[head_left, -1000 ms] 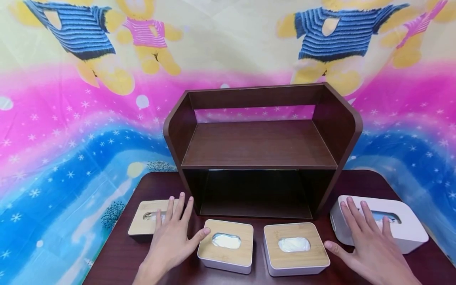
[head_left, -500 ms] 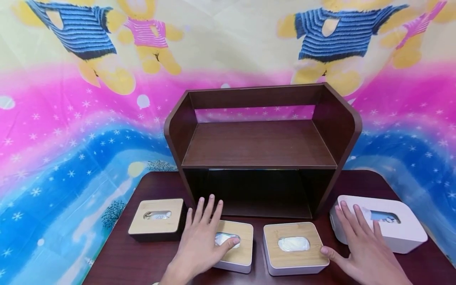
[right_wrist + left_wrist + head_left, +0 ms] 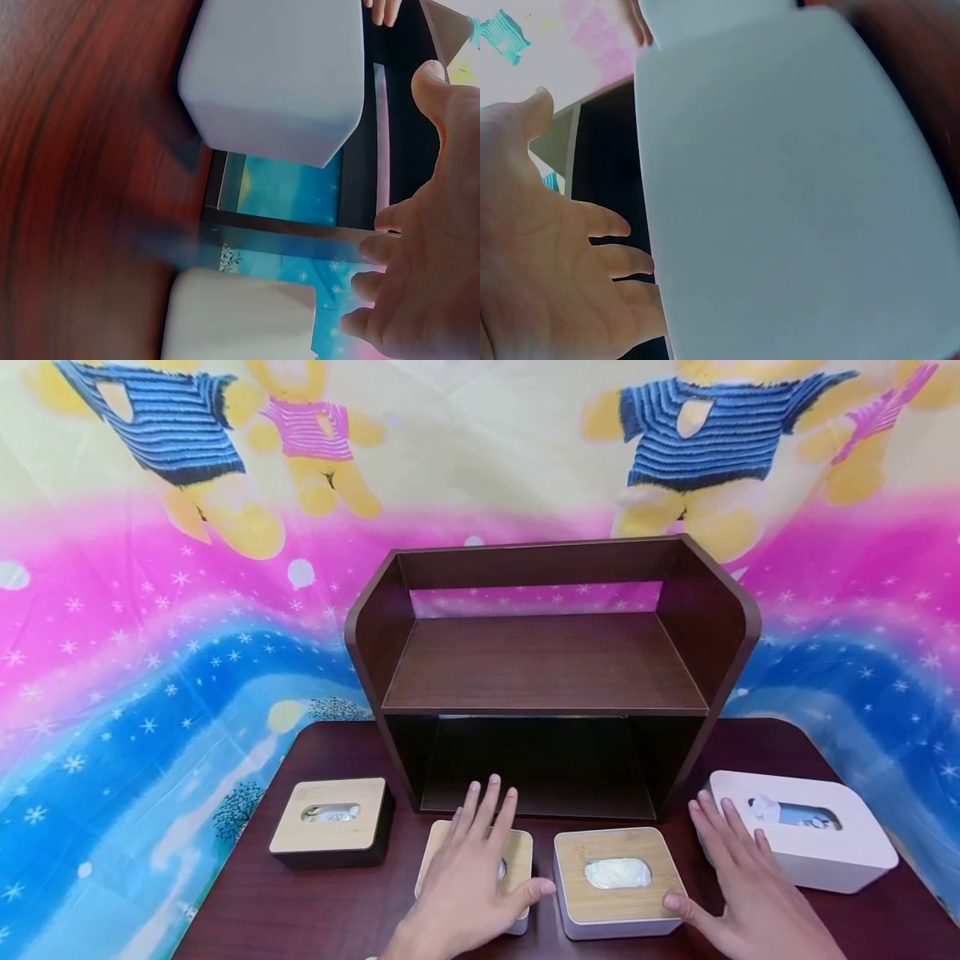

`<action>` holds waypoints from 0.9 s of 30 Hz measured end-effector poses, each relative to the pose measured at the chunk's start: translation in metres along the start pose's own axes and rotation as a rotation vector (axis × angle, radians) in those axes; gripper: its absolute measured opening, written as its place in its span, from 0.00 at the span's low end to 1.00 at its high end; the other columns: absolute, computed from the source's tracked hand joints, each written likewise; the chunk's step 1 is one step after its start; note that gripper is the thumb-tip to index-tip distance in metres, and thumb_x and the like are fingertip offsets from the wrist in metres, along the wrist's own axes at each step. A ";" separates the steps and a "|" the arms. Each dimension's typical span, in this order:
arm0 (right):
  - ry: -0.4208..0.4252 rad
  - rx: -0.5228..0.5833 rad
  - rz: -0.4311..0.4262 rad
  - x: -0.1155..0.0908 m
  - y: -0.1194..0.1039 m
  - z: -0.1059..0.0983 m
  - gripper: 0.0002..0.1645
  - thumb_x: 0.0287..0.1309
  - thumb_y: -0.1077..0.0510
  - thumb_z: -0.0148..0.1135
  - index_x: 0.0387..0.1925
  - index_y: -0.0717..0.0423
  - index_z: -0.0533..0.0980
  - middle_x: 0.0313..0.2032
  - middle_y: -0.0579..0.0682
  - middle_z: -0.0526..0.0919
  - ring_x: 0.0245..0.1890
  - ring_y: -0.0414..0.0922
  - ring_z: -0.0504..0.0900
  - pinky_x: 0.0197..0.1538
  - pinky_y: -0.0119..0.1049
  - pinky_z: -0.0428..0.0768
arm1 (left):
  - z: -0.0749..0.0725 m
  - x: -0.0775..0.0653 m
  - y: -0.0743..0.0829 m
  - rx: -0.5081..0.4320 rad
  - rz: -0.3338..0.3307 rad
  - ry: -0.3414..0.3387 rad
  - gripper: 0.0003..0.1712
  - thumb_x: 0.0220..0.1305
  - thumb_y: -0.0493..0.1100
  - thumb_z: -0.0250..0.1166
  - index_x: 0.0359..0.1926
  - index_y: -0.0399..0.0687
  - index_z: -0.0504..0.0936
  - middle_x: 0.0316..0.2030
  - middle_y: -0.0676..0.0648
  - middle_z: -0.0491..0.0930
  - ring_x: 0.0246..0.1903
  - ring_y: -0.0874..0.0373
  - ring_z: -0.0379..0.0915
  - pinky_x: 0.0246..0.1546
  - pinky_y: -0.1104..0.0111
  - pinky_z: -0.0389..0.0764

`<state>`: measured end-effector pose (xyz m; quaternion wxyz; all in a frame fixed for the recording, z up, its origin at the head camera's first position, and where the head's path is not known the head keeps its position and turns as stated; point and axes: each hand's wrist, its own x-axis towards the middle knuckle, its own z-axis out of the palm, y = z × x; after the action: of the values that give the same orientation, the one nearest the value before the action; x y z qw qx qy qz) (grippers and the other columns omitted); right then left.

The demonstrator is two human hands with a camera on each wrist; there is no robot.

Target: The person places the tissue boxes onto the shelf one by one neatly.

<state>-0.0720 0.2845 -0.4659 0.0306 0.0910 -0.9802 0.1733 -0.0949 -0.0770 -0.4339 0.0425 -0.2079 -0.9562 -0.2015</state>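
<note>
My left hand [image 3: 468, 881], fingers spread and straight, is over a white tissue box with a bamboo lid [image 3: 433, 852] and hides much of it. In the left wrist view that box's white side [image 3: 795, 187] stands beside the left hand [image 3: 562, 262]; whether they touch I cannot tell. My right hand [image 3: 757, 889], also spread, lies between a second bamboo-lidded tissue box [image 3: 592, 906] and a larger all-white tissue box [image 3: 840, 852]. Its thumb is at the bamboo lid's right edge. From the right wrist view, the right hand [image 3: 427, 255] holds nothing.
A black tissue box with a light wooden lid [image 3: 330, 835] sits at the table's left. Behind the boxes stands a dark brown two-tier shelf [image 3: 547, 660] on the dark red table [image 3: 247, 902]. A printed cloth [image 3: 495, 460] hangs behind everything.
My left hand has moved right, from beside the black tissue box to over the left bamboo-lidded white one. The right hand has shifted slightly left, off the all-white box's lid. The boxes stay put.
</note>
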 end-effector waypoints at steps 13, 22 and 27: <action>0.022 0.051 -0.045 -0.006 -0.010 0.014 0.76 0.57 0.26 0.73 0.89 0.45 0.37 0.86 0.62 0.48 0.88 0.57 0.29 0.73 0.29 0.09 | 0.018 0.000 0.041 -0.120 0.082 -0.065 0.61 0.67 0.84 0.54 0.88 0.64 0.43 0.88 0.54 0.41 0.87 0.48 0.40 0.79 0.43 0.68; -0.073 0.129 0.030 -0.011 -0.018 0.023 0.81 0.52 0.21 0.72 0.88 0.39 0.32 0.87 0.59 0.44 0.87 0.63 0.38 0.71 0.82 0.63 | 0.027 -0.006 0.060 -0.296 0.013 -0.124 0.60 0.68 0.82 0.56 0.88 0.66 0.42 0.88 0.57 0.40 0.87 0.49 0.45 0.75 0.43 0.74; -0.118 0.169 0.040 -0.011 -0.020 0.027 0.82 0.52 0.21 0.73 0.88 0.43 0.33 0.87 0.62 0.45 0.86 0.68 0.44 0.65 0.79 0.73 | 0.034 -0.009 0.067 -0.395 -0.045 -0.139 0.59 0.69 0.80 0.57 0.88 0.61 0.46 0.88 0.55 0.41 0.86 0.48 0.47 0.77 0.47 0.73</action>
<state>-0.0585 0.2589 -0.4854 -0.0386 0.0836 -0.9638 0.2504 -0.0585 -0.0107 -0.4417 -0.0695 -0.2042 -0.9031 -0.3712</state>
